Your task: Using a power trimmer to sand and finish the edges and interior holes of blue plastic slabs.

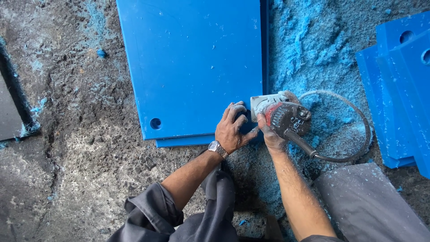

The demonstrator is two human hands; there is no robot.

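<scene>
Here: left hand (232, 127) flat, fingers spread, pressing blue plastic sheet (192, 62) corner; right hand (268, 132) clamped round red power tool (284, 117) at sheet edge, cord (358, 143) looping right over blue shavings (309, 40).

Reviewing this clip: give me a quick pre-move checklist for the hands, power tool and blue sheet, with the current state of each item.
1. Left hand flat on the blue sheet near its corner: ok.
2. Right hand gripping the power tool: ok.
3. Tool set at the sheet's right edge: ok.
4. Left fingers clear of the tool's working end: not ok, they lie right beside it.
5. Cord away from the cutting area: ok, it loops off to the right over blue shavings.
6. Gloves on hands: not ok, both bare.
</scene>
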